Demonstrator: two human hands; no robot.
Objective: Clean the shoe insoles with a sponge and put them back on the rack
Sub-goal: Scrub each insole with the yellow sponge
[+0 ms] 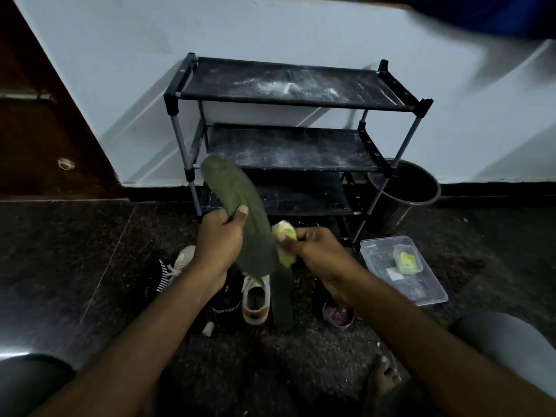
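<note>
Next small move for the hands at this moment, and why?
Probably stroke the sponge up along the green insole. The right hand grips it against the insole's lower part, the left hand holds the insole raised, and most of its length lies above the sponge.

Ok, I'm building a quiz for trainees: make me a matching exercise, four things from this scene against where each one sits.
Things: 1 sponge; 2 white shoe; 3 clear container; 4 dark bin.
Places: A by the wall, behind the rack's right front leg; B on the floor beside the lying insole; C in the right hand, at the held insole; D on the floor, nearer than the dark bin.
Pairs: 1-C, 2-B, 3-D, 4-A.
</note>
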